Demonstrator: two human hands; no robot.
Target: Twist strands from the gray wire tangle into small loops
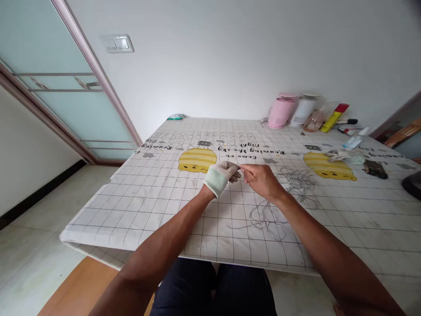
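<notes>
My left hand, in a white glove with a pale green cuff, is closed over the middle of the table. My bare right hand meets it fingertip to fingertip, also pinched. Whatever lies between the fingertips is too small to make out. Beside and below my right hand, tangled thin grey wire lies on the checked cloth, with a looser bunch nearer the front edge. Faint wire-like rings are spread in rows further back, left of centre.
Along the back right stand a pink device, a white device, a bottle and a yellow-red box. A crumpled glove, a clear bottle and a dark object lie at right. A green packet sits at back left.
</notes>
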